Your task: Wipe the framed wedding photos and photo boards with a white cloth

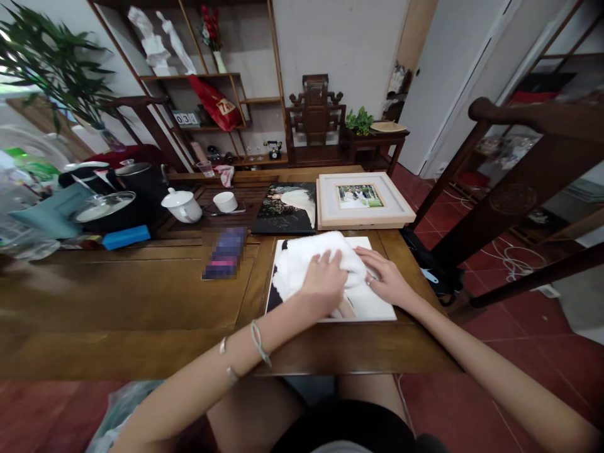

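A white towel (293, 261) lies bunched over a flat photo panel (375, 307) on the table's front part. My left hand (324, 281) presses down on the towel, its fingers bent into the cloth. At the panel's right side rests my right hand (389, 281), fingers stretched out, with the fingertips at the towel's edge. A ring shows on one of its fingers. Most of the panel's picture is hidden beneath the cloth; a dark strip appears at its left and a pale area at its right.
Behind the panel lie a dark photo panel (268, 211) and a white-framed picture (401, 198). Leftward are a phone-like blurred object (224, 251), a lidded white cup (182, 206), a small white bowl (225, 201) and a blue block (126, 238). A wooden chair (509, 170) stands right.
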Available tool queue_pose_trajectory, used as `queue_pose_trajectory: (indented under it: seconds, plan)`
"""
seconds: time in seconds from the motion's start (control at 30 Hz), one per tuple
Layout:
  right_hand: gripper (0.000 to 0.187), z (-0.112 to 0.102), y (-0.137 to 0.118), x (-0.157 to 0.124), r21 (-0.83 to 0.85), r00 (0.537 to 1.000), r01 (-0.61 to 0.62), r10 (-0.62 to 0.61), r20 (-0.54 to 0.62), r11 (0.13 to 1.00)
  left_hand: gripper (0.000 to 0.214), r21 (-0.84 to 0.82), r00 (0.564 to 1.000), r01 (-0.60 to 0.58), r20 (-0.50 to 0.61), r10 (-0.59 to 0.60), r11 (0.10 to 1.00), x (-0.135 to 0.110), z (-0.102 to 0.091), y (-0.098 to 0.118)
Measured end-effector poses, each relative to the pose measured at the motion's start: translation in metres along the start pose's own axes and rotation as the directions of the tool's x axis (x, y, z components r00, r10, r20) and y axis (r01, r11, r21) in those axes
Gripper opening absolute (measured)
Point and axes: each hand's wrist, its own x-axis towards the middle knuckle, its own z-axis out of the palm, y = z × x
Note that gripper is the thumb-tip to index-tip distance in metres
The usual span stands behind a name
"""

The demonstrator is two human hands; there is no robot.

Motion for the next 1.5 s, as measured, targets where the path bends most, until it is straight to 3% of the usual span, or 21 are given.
queue_pose_trajectory:
  seconds: [0.13,0.3,0.43,0.7,0.8,0.87,0.97,1.07,1.17,1.27,1.4,1.5]
  plan:
    - [0.029,0.000,-0.003,0.001,-0.022,1.000,0.001,-0.001,-0.006,1.000,0.027,-0.094,0.997,-0.038,-0.071,0.031,0.995,0.035,-0.008,-0.029]
    - [0.026,-0.002,-0.005,0.003,-0.044,1.000,0.012,-0.013,-0.001,0.999,0.026,-0.228,0.984,-0.166,-0.103,0.146,0.959,0.076,-0.012,-0.028]
    - [0.025,-0.003,-0.004,0.002,-0.044,1.000,0.016,-0.016,0.007,0.999,0.026,-0.261,0.985,-0.165,-0.083,0.148,0.951,0.083,-0.008,-0.029]
    - [0.030,0.000,-0.002,-0.001,-0.014,1.000,-0.012,0.012,-0.004,1.000,0.032,-0.164,0.997,-0.074,0.001,0.076,0.984,0.026,0.000,-0.051]
    - [0.031,0.001,-0.003,-0.001,-0.015,1.000,-0.017,0.016,-0.009,1.000,0.029,-0.029,1.000,-0.010,0.023,0.010,1.000,0.000,0.009,-0.051]
    - [0.032,0.001,-0.003,-0.001,-0.018,1.000,-0.017,0.017,-0.010,1.000,0.026,0.091,1.000,-0.001,-0.001,0.001,0.996,-0.021,0.017,-0.039]
    - [0.032,0.002,-0.003,-0.001,-0.020,1.000,-0.015,0.014,-0.024,1.000,0.020,0.182,0.993,-0.073,-0.073,0.088,0.981,-0.058,0.029,-0.007]
    - [0.032,0.002,-0.002,-0.001,-0.020,1.000,-0.006,0.005,-0.029,1.000,0.018,0.158,0.972,-0.192,-0.107,0.210,0.969,-0.091,0.032,0.026]
    - [0.032,0.001,-0.003,-0.001,-0.023,1.000,-0.006,0.005,-0.023,1.000,0.019,0.105,0.965,-0.222,-0.118,0.234,0.969,-0.100,0.027,0.032]
    - [0.031,0.000,-0.003,0.000,-0.026,1.000,-0.015,0.014,-0.021,1.000,0.018,0.072,0.984,-0.129,-0.110,0.137,0.989,-0.083,0.021,0.005]
    - [0.031,0.000,-0.004,-0.001,-0.013,1.000,-0.023,0.022,-0.021,1.000,0.025,0.125,0.991,0.082,-0.117,-0.067,0.989,-0.050,0.017,-0.056]
    - [0.031,0.001,-0.003,-0.001,-0.009,1.000,-0.015,0.015,-0.026,1.000,0.029,0.153,0.987,0.125,-0.119,-0.108,0.980,-0.036,0.018,-0.092]
